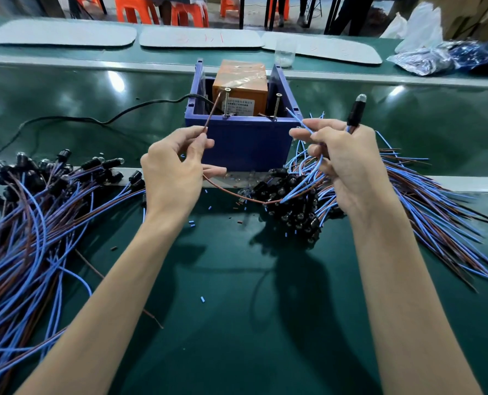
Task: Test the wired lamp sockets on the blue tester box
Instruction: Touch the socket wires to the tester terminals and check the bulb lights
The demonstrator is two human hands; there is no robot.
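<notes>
While left hand (171, 172) pinches brown wire (212, 114) | right hand (348, 161) grips socket (354, 112) | tester box (245, 138) between

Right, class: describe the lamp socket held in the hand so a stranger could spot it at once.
Find the blue tester box, then the right hand just right of it. The lamp socket sticks up from that hand, black with a clear bulb on top; unlike the sockets heaped on the bench, it alone is held up in the air.
</notes>
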